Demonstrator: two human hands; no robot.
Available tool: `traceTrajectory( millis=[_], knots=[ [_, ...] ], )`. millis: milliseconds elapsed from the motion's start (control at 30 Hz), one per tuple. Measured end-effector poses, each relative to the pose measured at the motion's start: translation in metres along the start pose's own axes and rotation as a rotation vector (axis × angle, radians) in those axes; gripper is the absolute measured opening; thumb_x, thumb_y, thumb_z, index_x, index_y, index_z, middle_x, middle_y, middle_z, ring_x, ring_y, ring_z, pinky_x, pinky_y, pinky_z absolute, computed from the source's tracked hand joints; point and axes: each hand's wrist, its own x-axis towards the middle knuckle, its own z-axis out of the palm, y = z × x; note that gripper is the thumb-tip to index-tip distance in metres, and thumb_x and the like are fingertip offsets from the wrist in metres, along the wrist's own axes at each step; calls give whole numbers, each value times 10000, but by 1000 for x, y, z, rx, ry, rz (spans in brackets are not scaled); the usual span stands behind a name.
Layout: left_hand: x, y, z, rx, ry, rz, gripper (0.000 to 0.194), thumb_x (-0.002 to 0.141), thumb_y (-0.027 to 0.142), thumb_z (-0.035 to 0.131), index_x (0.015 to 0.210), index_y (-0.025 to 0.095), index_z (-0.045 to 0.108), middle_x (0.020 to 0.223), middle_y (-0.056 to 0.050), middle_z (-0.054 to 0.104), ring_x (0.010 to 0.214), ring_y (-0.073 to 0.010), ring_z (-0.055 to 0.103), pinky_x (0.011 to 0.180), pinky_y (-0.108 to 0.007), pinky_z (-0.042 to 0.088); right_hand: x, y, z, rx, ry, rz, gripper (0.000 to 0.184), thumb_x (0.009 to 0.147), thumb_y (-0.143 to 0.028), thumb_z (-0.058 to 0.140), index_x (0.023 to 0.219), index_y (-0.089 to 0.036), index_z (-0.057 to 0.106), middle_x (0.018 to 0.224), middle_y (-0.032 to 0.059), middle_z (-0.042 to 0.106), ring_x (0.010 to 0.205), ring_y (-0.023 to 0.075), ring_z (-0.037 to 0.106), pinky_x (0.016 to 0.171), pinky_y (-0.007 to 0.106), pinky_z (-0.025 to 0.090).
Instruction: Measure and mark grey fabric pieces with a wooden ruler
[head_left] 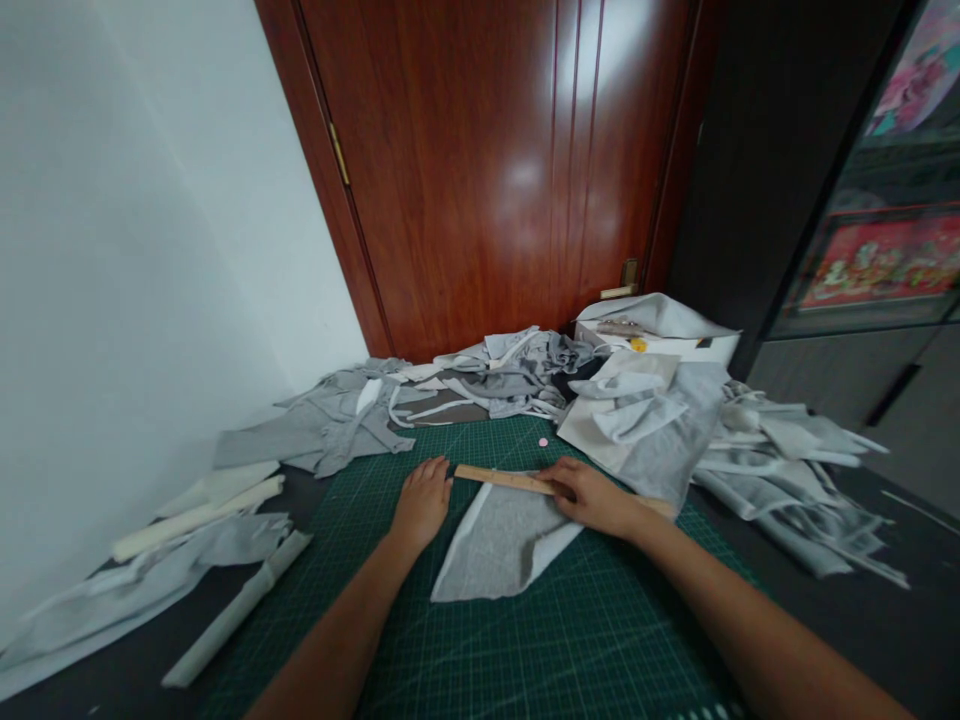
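A grey triangular piece of fabric [499, 540] lies on a green cutting mat [480, 640]. A wooden ruler [504, 479] rests across the fabric's far edge. My left hand [421, 503] lies flat on the mat, fingers together, its fingertips close to the ruler's left end. My right hand [592, 496] presses down on the ruler's right part, fingers bent over it. A small pink round thing [543, 441] sits on the mat just beyond the ruler.
Heaps of grey and white fabric scraps [480, 375] ring the mat's far side and right. Rolled white fabric [199, 515] lies at the left. A white box [660, 335] stands by a closed wooden door [495, 170].
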Motion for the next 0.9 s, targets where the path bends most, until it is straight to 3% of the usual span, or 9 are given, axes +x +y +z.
traceTrajectory(
  millis=[133, 200, 233, 300, 367, 433, 600, 767, 900],
  knots=[
    [-1, 19, -22, -83, 86, 19, 382, 839, 63, 290, 1074, 183, 565, 1179, -82, 604, 1158, -183, 518, 1034, -380, 391, 0, 4, -2, 3, 15, 41, 478, 723, -49, 510, 1172, -172, 614, 1072, 93, 597, 975, 195, 564, 919, 328, 431],
    [-7, 42, -33, -265, 143, 144, 368, 809, 51, 297, 989, 205, 578, 1094, -59, 617, 1109, -177, 534, 1008, -363, 417, 0, 4, 0, -15, 16, 40, 486, 725, -52, 513, 1188, -171, 608, 1057, 94, 593, 969, 196, 561, 914, 323, 431],
    [-13, 57, -36, -342, 99, 227, 359, 814, 59, 301, 973, 215, 583, 1057, -49, 622, 1072, -172, 549, 983, -346, 438, 0, 4, 1, -24, 19, 37, 487, 731, -57, 512, 1196, -168, 604, 1049, 95, 589, 965, 196, 559, 912, 320, 430],
    [-26, 86, -35, -418, -107, 388, 401, 812, 49, 308, 1051, 217, 583, 1083, -41, 620, 1056, -158, 559, 970, -305, 450, 0, 4, 4, -37, 30, 29, 490, 742, -62, 504, 1212, -165, 595, 1038, 95, 581, 952, 194, 556, 903, 315, 430],
    [-39, 108, -27, -357, -221, 436, 473, 786, 32, 337, 1176, 206, 542, 1229, -58, 564, 1156, -174, 510, 1031, -323, 405, 0, 5, 6, -45, 42, 22, 501, 746, -58, 493, 1227, -164, 585, 1034, 95, 573, 938, 190, 554, 889, 310, 431],
    [-46, 116, -16, -268, -256, 418, 511, 803, 53, 362, 1283, 190, 469, 1354, -79, 483, 1271, -205, 419, 1086, -370, 346, 0, 5, 7, -50, 47, 29, 508, 741, -49, 486, 1228, -162, 579, 1035, 95, 569, 938, 189, 552, 889, 310, 430],
    [-32, 84, -5, -39, -270, 211, 448, 920, 279, 378, 1341, 133, 427, 1418, -152, 435, 1335, -280, 347, 1113, -521, 247, 0, 5, 6, -52, 45, 83, 444, 724, -63, 507, 1155, -131, 588, 1036, 102, 565, 954, 197, 548, 906, 314, 423],
    [-8, 31, -7, 78, -251, 69, 420, 943, 275, 335, 1347, 239, 443, 1439, -83, 437, 1344, -254, 344, 1084, -546, 252, 0, 6, 5, -46, 47, 77, 438, 731, -64, 488, 1156, -137, 566, 1038, 98, 558, 959, 193, 543, 897, 311, 424],
    [1, 2, -9, 68, -339, 59, 436, 950, 324, 330, 1379, 306, 403, 1474, -17, 394, 1386, -246, 265, 1088, -561, 210, 0, 6, 3, -36, 25, 48, 418, 714, -53, 498, 1117, -135, 575, 1028, 95, 553, 955, 195, 542, 899, 321, 428]
  ],
)
